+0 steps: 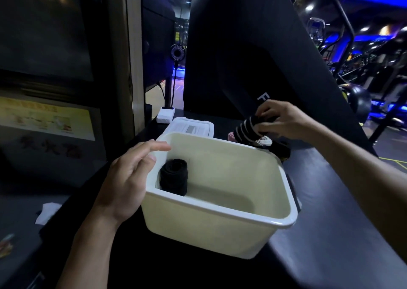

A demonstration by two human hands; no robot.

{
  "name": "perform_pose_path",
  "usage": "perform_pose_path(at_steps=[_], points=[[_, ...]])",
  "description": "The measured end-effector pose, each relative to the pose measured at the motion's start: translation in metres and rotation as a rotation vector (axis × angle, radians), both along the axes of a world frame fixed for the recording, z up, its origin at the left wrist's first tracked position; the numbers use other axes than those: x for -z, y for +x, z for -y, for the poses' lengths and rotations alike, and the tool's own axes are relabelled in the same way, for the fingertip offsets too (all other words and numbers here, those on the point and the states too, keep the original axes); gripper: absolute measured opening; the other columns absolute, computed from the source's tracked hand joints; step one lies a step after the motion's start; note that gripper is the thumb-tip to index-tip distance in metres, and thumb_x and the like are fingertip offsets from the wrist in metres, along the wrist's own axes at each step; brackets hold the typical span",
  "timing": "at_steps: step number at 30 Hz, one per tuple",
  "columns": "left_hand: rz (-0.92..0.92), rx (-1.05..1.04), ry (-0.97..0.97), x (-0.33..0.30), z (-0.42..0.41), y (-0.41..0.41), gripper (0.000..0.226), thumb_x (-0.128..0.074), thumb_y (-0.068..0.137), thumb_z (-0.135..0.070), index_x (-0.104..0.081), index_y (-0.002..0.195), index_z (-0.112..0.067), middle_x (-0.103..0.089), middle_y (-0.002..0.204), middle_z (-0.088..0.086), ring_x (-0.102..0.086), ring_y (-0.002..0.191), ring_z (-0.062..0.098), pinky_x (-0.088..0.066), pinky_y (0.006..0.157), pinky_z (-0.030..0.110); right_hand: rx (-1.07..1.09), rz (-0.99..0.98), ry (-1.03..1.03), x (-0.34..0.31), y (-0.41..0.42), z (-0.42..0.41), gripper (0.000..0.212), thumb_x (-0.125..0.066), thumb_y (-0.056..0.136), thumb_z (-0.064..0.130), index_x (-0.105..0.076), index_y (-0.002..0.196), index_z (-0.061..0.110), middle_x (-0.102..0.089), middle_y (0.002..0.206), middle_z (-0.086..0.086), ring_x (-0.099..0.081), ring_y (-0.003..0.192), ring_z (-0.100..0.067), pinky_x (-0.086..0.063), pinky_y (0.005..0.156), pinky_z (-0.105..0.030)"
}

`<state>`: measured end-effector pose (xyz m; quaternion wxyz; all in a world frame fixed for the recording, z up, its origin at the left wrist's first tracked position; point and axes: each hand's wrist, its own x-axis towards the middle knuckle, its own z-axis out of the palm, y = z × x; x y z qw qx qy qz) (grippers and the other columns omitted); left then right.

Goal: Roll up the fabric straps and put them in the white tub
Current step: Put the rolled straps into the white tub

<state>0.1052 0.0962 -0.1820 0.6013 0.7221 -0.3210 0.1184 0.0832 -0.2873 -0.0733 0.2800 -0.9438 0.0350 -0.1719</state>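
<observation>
Striped strap (246,128) pinched by R hand (284,121) fingers; L hand (127,178) fingers relaxed, prob. touching tub (220,213) rim.

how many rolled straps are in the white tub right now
1: a black rolled strap lies in the white tub's left corner. The right hand holds a striped strap behind it.

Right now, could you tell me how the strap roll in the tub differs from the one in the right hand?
The roll in the tub is plain black; the held roll is black with white stripes. The first rests on the floor of the white tub against its left wall, untouched; the second is gripped by the right hand beyond the tub's far rim. Both are dark rolled fabric.
</observation>
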Motion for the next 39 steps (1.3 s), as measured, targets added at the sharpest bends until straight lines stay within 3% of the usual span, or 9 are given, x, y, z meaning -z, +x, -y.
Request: perform_pose_path(at_steps=[3, 6, 11, 13, 17, 24, 29, 32, 39], points=[[0.014, -0.027, 0.013, 0.002, 0.003, 0.000, 0.038, -0.040, 0.096, -0.024, -0.074, 0.114, -0.028, -0.068, 0.126, -0.019, -0.053, 0.131, -0.001, -0.042, 0.106, 0.028, -0.130, 0.101, 0.085, -0.029, -0.016, -0.033, 0.026, -0.081, 0.085, 0.015, -0.064, 0.103, 0.020, -0.071, 0.095, -0.006, -0.065, 0.068, -0.018, -0.056, 0.055, -0.033], [0.021, -0.049, 0.031, 0.002, 0.009, -0.001, 0.038, -0.041, 0.096, -0.024, -0.074, 0.114, -0.027, -0.067, 0.126, -0.021, -0.051, 0.132, -0.003, -0.039, 0.105, 0.024, -0.340, 0.070, 0.052, -0.043, -0.030, -0.073, 0.027, -0.081, 0.085, 0.014, -0.064, 0.105, 0.017, -0.071, 0.093, -0.006, -0.063, 0.067, -0.011, -0.052, 0.056, -0.025], [0.045, -0.061, 0.040, 0.001, 0.012, -0.002, 0.037, -0.041, 0.096, -0.024, -0.073, 0.114, -0.024, -0.067, 0.124, -0.019, -0.053, 0.132, 0.004, -0.042, 0.105, 0.028, -0.337, -0.252, -0.695, -0.014, -0.030, -0.117, 0.038, -0.080, 0.073, 0.043, -0.060, 0.105, 0.038, -0.065, 0.086, 0.015, -0.062, 0.075, -0.008, -0.052, 0.070, -0.030], [0.062, -0.070, 0.050, 0.001, 0.011, -0.002, 0.037, -0.041, 0.097, -0.025, -0.073, 0.114, -0.024, -0.067, 0.124, -0.019, -0.054, 0.130, 0.005, -0.042, 0.104, 0.026, -0.310, -0.303, -0.790, 0.002, -0.026, -0.125, 0.039, -0.078, 0.073, 0.045, -0.056, 0.105, 0.039, -0.061, 0.081, 0.012, -0.058, 0.075, -0.012, -0.053, 0.071, -0.034], [0.063, -0.086, 0.061, 0.000, 0.012, -0.002, 0.037, -0.040, 0.097, -0.026, -0.073, 0.114, -0.026, -0.067, 0.124, -0.022, -0.052, 0.129, -0.002, -0.037, 0.101, 0.012, -0.338, -0.301, -0.705, 0.026, -0.011, -0.128, 0.035, -0.080, 0.076, 0.040, -0.059, 0.104, 0.036, -0.054, 0.070, 0.011, -0.049, 0.067, -0.001, -0.047, 0.071, -0.034], [0.089, -0.087, 0.069, -0.001, 0.016, 0.001, 0.043, -0.038, 0.093, -0.040, -0.073, 0.113, -0.028, -0.066, 0.125, -0.020, -0.054, 0.129, 0.002, -0.040, 0.101, 0.018, -0.428, -0.299, -0.584, 0.035, -0.003, -0.128, 0.024, -0.081, 0.082, 0.036, -0.072, 0.103, 0.031, -0.062, 0.115, 0.013, -0.056, 0.082, 0.001, -0.050, 0.085, -0.027], [0.117, -0.091, 0.100, 0.000, 0.020, 0.001, 0.044, -0.036, 0.091, -0.040, -0.074, 0.113, -0.029, -0.063, 0.122, -0.032, -0.050, 0.129, -0.005, -0.035, 0.102, 0.010, -0.248, -0.098, -0.325, 0.002, -0.007, -0.080, 0.006, -0.071, 0.091, 0.018, -0.075, 0.088, 0.021, -0.073, 0.073, 0.009, -0.068, 0.060, 0.000, -0.056, 0.064, -0.024], [0.141, -0.108, 0.109, 0.000, 0.026, 0.000, 0.044, -0.037, 0.089, -0.038, -0.074, 0.110, -0.028, -0.059, 0.116, -0.042, -0.046, 0.122, -0.016, -0.031, 0.098, 0.004, 0.055, 0.096, -0.366, 0.003, 0.002, -0.025, 0.007, -0.070, 0.087, 0.015, -0.075, 0.085, 0.019, -0.073, 0.075, 0.005, -0.068, 0.071, -0.011, -0.053, 0.070, -0.029], [0.156, -0.118, 0.092, 0.001, 0.030, 0.003, 0.043, -0.038, 0.089, -0.037, -0.075, 0.108, -0.027, -0.060, 0.120, -0.034, -0.051, 0.125, -0.006, -0.033, 0.101, 0.007, 0.284, -0.333, -0.608, 0.055, 0.010, 0.066, 0.026, -0.076, 0.080, 0.026, -0.074, 0.103, 0.014, -0.072, 0.105, -0.010, -0.065, 0.102, -0.033, -0.048, 0.078, -0.033]])
